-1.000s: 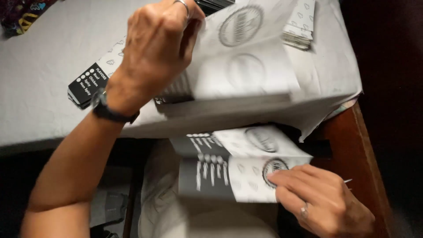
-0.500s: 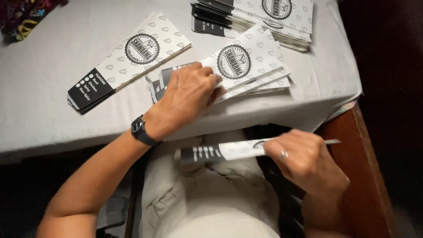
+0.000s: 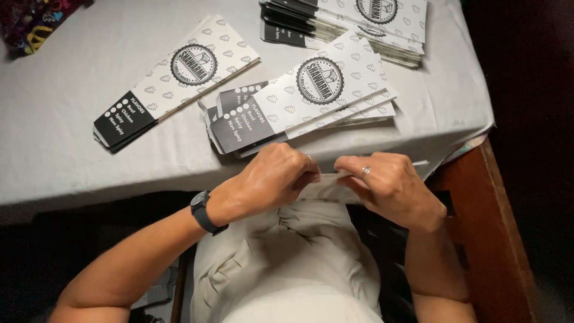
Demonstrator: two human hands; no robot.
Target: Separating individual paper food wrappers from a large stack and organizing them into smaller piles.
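My left hand (image 3: pixel 272 179) and my right hand (image 3: pixel 388 185) meet just below the table's front edge, above my lap. Both pinch one flat paper sleeve (image 3: pixel 335 175), which I see edge-on, so only a thin white strip shows between and beyond the fingers. My left wrist wears a dark watch, and a ring sits on a finger of my right hand. Straight ahead of my hands, on the white tablecloth (image 3: pixel 72 72), lies a fanned pile of black-and-white paper sleeves (image 3: pixel 311 96) with a round emblem.
A second small pile of sleeves (image 3: pixel 173 81) lies to the left on the cloth. A taller stack (image 3: pixel 353 24) sits at the far right corner. A colourful bundle (image 3: pixel 33 27) is at the far left. A wooden chair or table frame (image 3: pixel 484 209) runs down the right side.
My left hand came off the middle pile on the table and moved down to the sleeve. My right hand brought the sleeve up from my lap to the table edge.
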